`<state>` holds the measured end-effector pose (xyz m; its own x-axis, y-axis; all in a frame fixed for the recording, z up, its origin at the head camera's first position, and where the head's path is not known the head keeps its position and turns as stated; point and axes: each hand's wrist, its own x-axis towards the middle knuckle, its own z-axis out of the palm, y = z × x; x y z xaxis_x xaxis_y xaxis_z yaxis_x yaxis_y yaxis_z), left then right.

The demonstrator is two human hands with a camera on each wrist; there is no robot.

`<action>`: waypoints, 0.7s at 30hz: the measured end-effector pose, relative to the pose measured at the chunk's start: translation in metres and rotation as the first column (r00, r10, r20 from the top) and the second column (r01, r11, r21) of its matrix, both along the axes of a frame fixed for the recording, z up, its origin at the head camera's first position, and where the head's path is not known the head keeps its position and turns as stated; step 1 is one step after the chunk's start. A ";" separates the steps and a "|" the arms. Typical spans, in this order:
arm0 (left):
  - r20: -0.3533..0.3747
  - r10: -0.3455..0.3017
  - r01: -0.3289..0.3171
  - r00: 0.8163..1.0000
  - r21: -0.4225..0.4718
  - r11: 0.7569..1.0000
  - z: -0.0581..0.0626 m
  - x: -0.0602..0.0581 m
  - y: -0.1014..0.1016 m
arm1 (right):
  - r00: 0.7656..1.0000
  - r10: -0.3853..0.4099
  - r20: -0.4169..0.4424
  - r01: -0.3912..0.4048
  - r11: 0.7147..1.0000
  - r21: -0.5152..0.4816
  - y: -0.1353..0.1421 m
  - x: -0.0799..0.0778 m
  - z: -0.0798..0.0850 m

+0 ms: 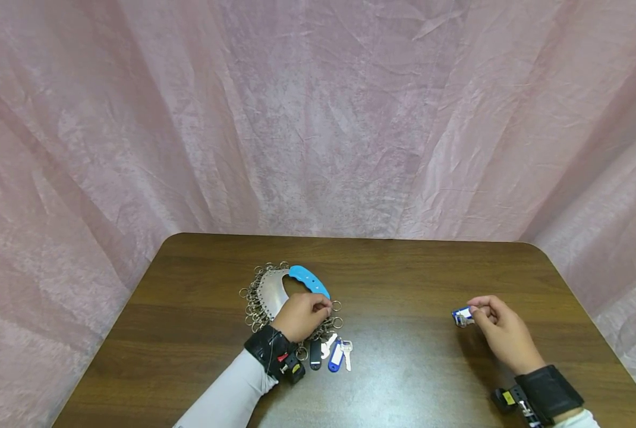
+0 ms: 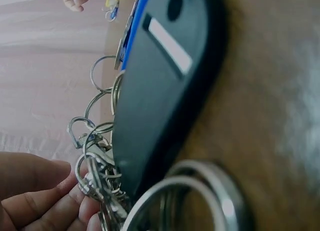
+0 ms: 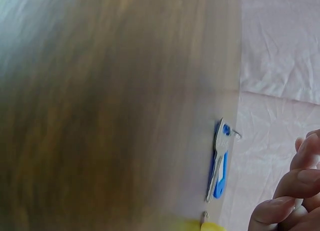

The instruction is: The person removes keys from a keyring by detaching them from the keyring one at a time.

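A crescent-shaped metal key ring holder (image 1: 271,292) with a blue grip (image 1: 308,279) lies on the table, its edge lined with rings. My left hand (image 1: 303,315) reaches across its near side; thumb and fingers grip it at the clustered rings (image 2: 97,186). Hanging toward me are a black key tag (image 1: 315,355), a blue key tag (image 1: 336,357) and silver keys (image 1: 347,353). At the right, my right hand (image 1: 502,333) hovers, fingers loosely bent, over another blue key tag (image 3: 220,178) with a key (image 3: 216,156). Beside that tag sits something yellow (image 3: 212,227), hidden in the head view.
The brown wooden table (image 1: 393,273) has rounded far corners. Behind it hangs a pink curtain (image 1: 318,119). Both wrists wear black bands (image 1: 549,392) with small cameras.
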<state>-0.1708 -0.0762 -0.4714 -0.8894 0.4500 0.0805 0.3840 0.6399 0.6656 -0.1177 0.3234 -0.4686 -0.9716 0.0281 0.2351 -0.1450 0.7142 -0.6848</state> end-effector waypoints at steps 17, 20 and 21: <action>0.004 -0.093 0.093 0.996 -0.017 0.996 0.006 0.006 -0.011 | 0.997 0.075 -0.023 -0.076 0.996 -0.048 -0.021 -0.005 0.001; -0.001 -0.110 0.110 0.994 -0.014 0.994 0.007 0.009 -0.011 | 0.996 0.087 -0.034 -0.088 0.994 -0.060 -0.025 -0.004 0.002; -0.007 -0.116 0.116 0.993 -0.014 0.993 0.007 0.009 -0.011 | 0.996 0.088 -0.034 -0.090 0.994 -0.063 -0.027 -0.004 0.003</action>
